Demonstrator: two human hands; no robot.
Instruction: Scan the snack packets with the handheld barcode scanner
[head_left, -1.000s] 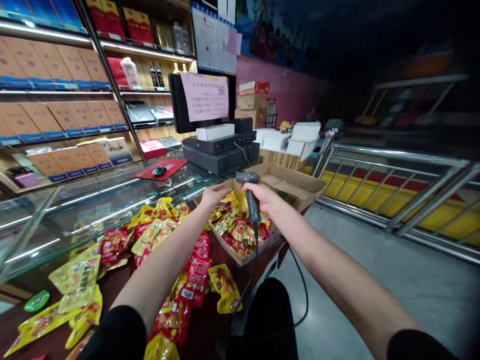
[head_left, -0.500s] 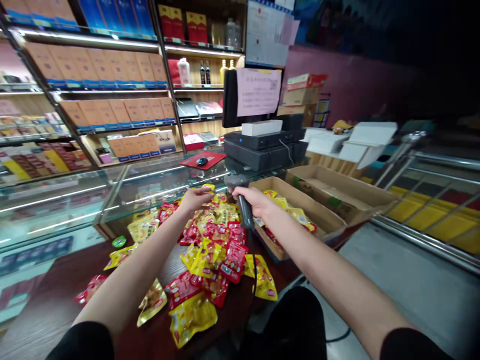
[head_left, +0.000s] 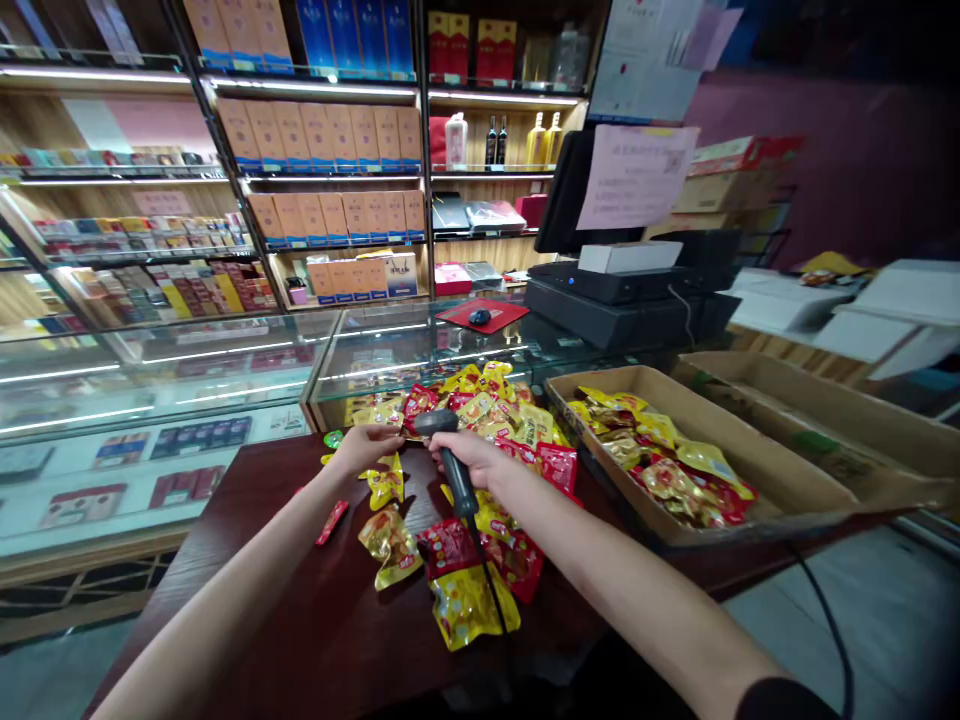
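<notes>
My right hand [head_left: 472,458] is closed round the handle of a dark handheld scanner [head_left: 459,480], whose head points left and whose cable hangs down over the snack packets. Just left of the scanner head, my left hand [head_left: 367,446] has its fingers pressed together at the edge of the pile; what they hold, if anything, is too small to make out. Red, yellow and gold snack packets [head_left: 536,425] are heaped behind and beside my hands. Nearer to me lie a yellow packet [head_left: 472,605] and a gold packet [head_left: 390,545] on the dark wooden table [head_left: 277,590].
A cardboard box [head_left: 787,480] with several packets stands on the right, beside another cardboard box [head_left: 885,425]. Behind are a glass display case [head_left: 225,370], a monitor [head_left: 566,190], a mouse [head_left: 480,317] on a red mat, and stocked shelves.
The view has turned left. My left hand has moved to the left edge of the pile, and my right hand has brought the scanner over beside it.
</notes>
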